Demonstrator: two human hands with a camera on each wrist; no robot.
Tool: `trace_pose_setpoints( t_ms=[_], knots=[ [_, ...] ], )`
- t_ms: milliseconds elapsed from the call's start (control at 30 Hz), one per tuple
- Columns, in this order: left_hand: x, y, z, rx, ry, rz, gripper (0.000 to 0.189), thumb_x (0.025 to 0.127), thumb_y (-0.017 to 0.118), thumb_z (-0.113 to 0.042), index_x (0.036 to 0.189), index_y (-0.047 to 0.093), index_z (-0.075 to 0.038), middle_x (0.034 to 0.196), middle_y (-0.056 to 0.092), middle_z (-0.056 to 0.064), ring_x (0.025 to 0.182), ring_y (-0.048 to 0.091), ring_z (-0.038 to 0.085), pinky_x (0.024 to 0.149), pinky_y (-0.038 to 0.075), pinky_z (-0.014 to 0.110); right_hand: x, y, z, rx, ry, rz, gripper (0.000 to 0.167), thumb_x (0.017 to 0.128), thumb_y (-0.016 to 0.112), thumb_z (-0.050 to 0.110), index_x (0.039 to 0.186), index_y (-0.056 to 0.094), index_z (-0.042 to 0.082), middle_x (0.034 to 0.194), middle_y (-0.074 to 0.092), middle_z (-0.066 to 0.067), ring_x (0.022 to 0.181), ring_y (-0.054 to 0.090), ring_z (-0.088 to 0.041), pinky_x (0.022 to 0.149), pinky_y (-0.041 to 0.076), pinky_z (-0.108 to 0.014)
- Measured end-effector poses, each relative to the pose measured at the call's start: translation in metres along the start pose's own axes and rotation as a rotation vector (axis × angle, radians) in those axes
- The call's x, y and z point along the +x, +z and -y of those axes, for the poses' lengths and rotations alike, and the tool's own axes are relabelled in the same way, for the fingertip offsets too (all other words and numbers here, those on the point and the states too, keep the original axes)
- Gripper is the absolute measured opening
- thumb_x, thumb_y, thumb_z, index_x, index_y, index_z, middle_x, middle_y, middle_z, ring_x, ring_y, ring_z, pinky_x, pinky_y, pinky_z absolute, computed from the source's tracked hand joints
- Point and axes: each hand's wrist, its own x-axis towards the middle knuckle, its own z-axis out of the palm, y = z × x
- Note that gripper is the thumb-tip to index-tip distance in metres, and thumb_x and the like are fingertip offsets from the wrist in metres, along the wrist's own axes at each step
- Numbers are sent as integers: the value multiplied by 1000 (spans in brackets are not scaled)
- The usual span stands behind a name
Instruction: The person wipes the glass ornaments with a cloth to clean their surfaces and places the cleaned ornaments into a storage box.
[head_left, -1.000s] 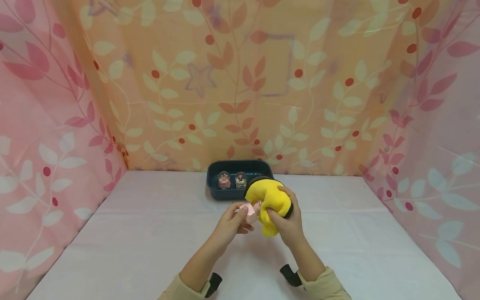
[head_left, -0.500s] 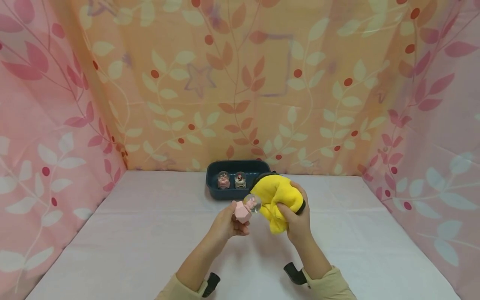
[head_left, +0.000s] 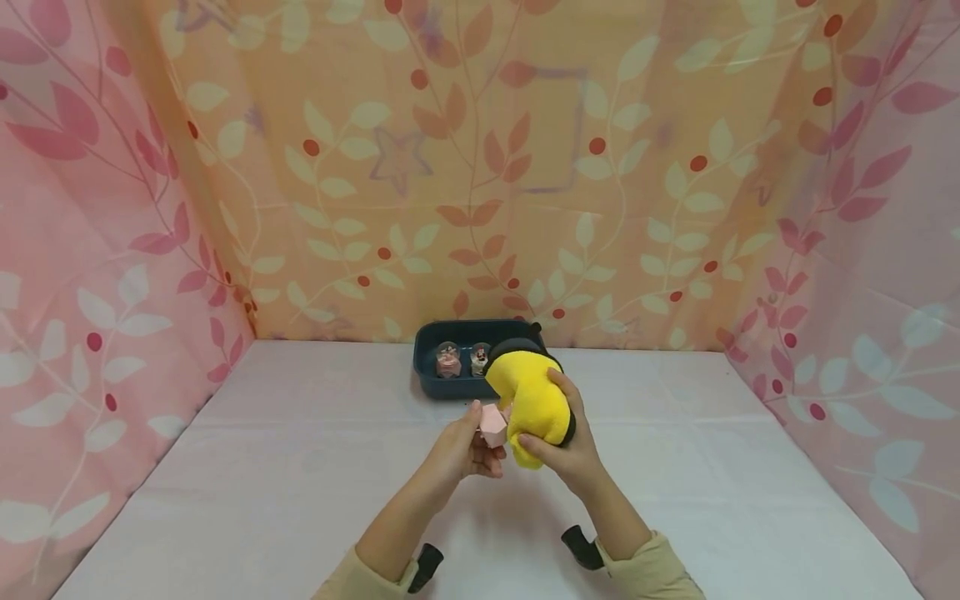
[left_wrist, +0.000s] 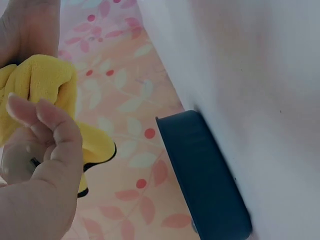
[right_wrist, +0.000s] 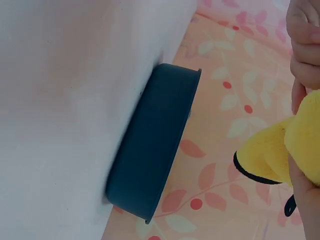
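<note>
My left hand (head_left: 459, 450) pinches the pink faceted base of a small snow globe (head_left: 493, 426). Its clear dome is covered by a yellow cloth (head_left: 534, 398) with black edging, which my right hand (head_left: 573, 446) grips bunched up against it. Both hands are raised over the table, in front of the tray. In the left wrist view the left hand's curled fingers (left_wrist: 57, 130) overlap the cloth (left_wrist: 45, 82). The right wrist view shows the cloth (right_wrist: 265, 155) hanging beside the right hand at the frame's edge.
A dark blue tray (head_left: 455, 388) stands at the back of the white table (head_left: 300, 467). Inside it are two small snow globes, a pink one (head_left: 448, 365) and a white one (head_left: 480, 360), partly hidden by the cloth. Patterned curtains (head_left: 480, 208) enclose the back and sides.
Half a second ago the cloth was drawn off to the right and the globe's dome showed. Now the right hand has brought the cloth back left over the dome.
</note>
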Motion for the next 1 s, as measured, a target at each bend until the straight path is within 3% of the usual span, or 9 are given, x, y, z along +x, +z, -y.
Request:
trace_pose_setpoints(
  t_ms=[200, 433, 667, 1000],
  knots=[
    [1, 0, -1, 45, 12, 36, 52, 101, 48, -43, 123, 51, 4, 90, 61, 8, 70, 63, 14, 73, 53, 29, 1, 3, 1, 12, 45, -107, 77, 76, 68, -9, 139, 38, 23, 119, 43, -6, 96, 50, -18, 81, 48, -28],
    [0, 1, -1, 102, 17, -22, 55, 99, 55, -40, 131, 48, 3, 109, 59, 10, 83, 61, 16, 80, 51, 32, 2, 4, 0, 49, 10, -128, 75, 75, 66, -11, 137, 41, 22, 118, 44, -6, 95, 50, -18, 81, 48, -28],
    [-1, 1, 0, 81, 79, -73, 56, 98, 58, -35, 139, 39, -2, 100, 62, 9, 80, 64, 19, 76, 49, 31, 1, 5, 1, 24, 27, -163, 73, 74, 65, -12, 136, 41, 20, 117, 44, -6, 96, 50, -18, 81, 48, -27],
    [-1, -1, 3, 64, 111, -64, 49, 100, 54, -35, 135, 41, -4, 94, 63, 8, 75, 65, 20, 74, 47, 30, 2, 4, 3, 8, 62, -221, 71, 74, 64, -10, 135, 41, 17, 115, 46, -6, 95, 50, -19, 81, 48, -27]
  ],
)
